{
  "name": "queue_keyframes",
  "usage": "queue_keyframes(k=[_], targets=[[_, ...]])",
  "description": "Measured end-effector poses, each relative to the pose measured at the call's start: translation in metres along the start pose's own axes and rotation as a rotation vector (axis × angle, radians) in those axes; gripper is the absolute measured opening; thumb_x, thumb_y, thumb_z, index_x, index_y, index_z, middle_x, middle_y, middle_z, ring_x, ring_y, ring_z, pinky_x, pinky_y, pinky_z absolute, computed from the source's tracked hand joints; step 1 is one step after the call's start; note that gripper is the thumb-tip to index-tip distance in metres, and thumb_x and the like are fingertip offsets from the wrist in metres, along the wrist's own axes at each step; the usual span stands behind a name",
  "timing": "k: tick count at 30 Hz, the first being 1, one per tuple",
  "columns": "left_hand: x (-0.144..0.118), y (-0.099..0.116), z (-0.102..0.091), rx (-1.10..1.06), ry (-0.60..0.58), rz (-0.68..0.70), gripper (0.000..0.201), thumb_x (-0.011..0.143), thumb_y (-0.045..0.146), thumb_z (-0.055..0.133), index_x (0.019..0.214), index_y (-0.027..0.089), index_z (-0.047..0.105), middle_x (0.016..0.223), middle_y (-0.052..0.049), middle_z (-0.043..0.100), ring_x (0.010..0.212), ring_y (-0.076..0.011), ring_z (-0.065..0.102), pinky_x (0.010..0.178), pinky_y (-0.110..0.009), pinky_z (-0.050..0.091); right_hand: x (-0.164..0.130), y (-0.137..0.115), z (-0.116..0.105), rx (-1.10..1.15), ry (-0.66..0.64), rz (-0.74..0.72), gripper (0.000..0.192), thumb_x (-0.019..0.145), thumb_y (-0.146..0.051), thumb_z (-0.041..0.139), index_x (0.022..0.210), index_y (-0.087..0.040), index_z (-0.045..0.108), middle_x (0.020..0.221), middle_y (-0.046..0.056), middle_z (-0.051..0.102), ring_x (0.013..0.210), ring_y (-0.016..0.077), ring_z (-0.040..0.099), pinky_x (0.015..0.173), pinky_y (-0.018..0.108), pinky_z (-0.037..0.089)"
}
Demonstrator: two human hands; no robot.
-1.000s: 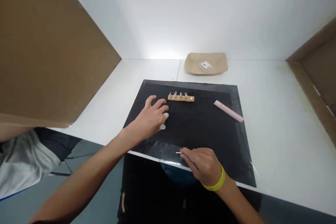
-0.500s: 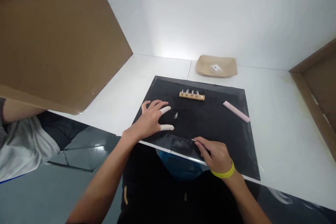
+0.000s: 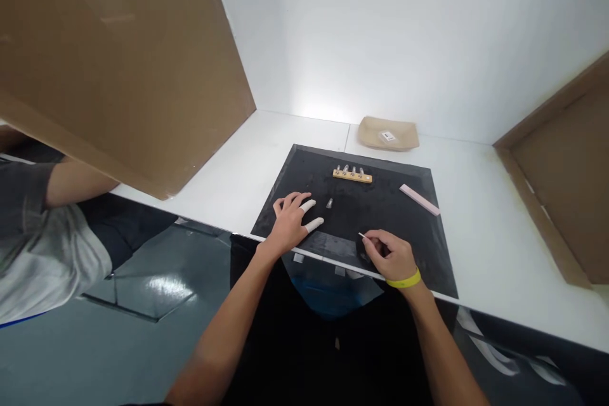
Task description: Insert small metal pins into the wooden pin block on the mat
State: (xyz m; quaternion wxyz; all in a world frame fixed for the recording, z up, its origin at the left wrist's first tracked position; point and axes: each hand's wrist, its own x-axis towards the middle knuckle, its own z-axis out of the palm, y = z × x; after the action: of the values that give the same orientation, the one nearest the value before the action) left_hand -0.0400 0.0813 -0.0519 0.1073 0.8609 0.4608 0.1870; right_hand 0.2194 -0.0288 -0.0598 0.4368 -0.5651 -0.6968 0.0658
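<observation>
Pinching a thin white stick between thumb and fingertips, a person's right hand, with a yellow wristband at the wrist, is at the near part of a black mat on a white table. The stick's exposed end points leftward and slightly away. A small clear tip lies loose on the mat, left of its middle. Beside it, the left hand is spread palm down, gripping nothing; white finger covers sheathe its thumb and forefinger, which reach toward the clear tip without touching it. How firmly that hand rests on the mat cannot be told. Farther back, a narrow wooden stand carries four upright clear pieces in a row; a pink bar lies slantwise to the right, and a brown paper tray behind the mat holds a small labelled case. So slender a stick seems to call for a light but steady pinch, close to its exposed end, to limit wobble. The clear tip looks light and slippery, so the covered fingers would do best holding its edges, without squeezing, well away from the upright row.
</observation>
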Motion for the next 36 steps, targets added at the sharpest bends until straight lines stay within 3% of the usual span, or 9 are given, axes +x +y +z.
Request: queue_keyframes(k=[8,14,21,26,31,33,36], targets=[[0.006,0.002,-0.003,-0.077,0.029,-0.084,0.03,0.101,0.046,0.066,0.125,0.029,0.072,0.152,-0.011,0.062,0.145,-0.0344,0.047,0.115,-0.062,0.031,-0.006,0.012,0.007,-0.075,0.013,0.045,0.028,0.1,-0.037,0.059,0.092,-0.017,0.077,0.065,0.0,0.068,0.05,0.0108,0.06,0.053,0.022,0.047],[0.036,0.011,-0.008,-0.15,0.017,-0.145,0.021,0.101,0.043,0.067,0.113,0.03,0.077,0.144,-0.006,0.069,0.142,-0.0302,0.051,0.114,-0.057,0.032,-0.009,0.014,0.009,-0.111,0.014,0.032,0.032,0.103,-0.038,0.056,0.094,-0.017,0.078,0.074,0.004,0.075,0.058,0.0136,0.067,0.058,0.024,0.049],[0.061,0.013,0.004,-0.203,-0.028,-0.145,0.022,0.096,0.047,0.073,0.112,0.032,0.077,0.142,-0.003,0.07,0.14,-0.0303,0.053,0.116,-0.059,0.029,-0.011,0.013,0.01,-0.105,0.013,0.03,0.03,0.105,-0.037,0.055,0.098,-0.018,0.078,0.084,0.006,0.079,0.064,0.0152,0.073,0.061,0.025,0.054],[0.058,0.016,0.006,-0.239,-0.014,-0.128,0.023,0.098,0.045,0.071,0.117,0.033,0.075,0.146,-0.004,0.067,0.143,-0.0298,0.051,0.119,-0.06,0.027,-0.011,0.009,0.006,-0.077,0.0,0.005,0.027,0.105,-0.033,0.057,0.099,-0.018,0.078,0.088,0.007,0.081,0.067,0.0156,0.074,0.062,0.024,0.056],[0.047,0.009,-0.003,-0.262,-0.049,-0.094,0.023,0.102,0.043,0.065,0.122,0.031,0.072,0.15,-0.006,0.064,0.147,-0.0291,0.048,0.121,-0.059,0.029,-0.007,0.004,0.001,-0.042,-0.011,-0.009,0.023,0.105,-0.029,0.058,0.098,-0.017,0.077,0.088,0.007,0.081,0.066,0.0151,0.074,0.06,0.023,0.055],[0.041,0.002,-0.009,-0.268,-0.094,-0.066,0.027,0.102,0.044,0.066,0.125,0.032,0.071,0.152,-0.007,0.062,0.149,-0.0299,0.046,0.122,-0.059,0.029,-0.006,0.001,-0.001,-0.027,-0.019,-0.003,0.021,0.104,-0.027,0.058,0.098,-0.017,0.076,0.088,0.007,0.081,0.064,0.0146,0.073,0.058,0.023,0.054],[0.035,-0.008,-0.017,-0.233,-0.226,0.024,0.048,0.094,0.051,0.075,0.137,0.033,0.064,0.162,-0.009,0.052,0.156,-0.0346,0.035,0.124,-0.061,0.025,-0.003,-0.002,-0.004,-0.007,-0.033,0.01,0.019,0.104,-0.024,0.059,0.099,-0.018,0.076,0.084,0.005,0.08,0.06,0.0135,0.072,0.056,0.023,0.054]])
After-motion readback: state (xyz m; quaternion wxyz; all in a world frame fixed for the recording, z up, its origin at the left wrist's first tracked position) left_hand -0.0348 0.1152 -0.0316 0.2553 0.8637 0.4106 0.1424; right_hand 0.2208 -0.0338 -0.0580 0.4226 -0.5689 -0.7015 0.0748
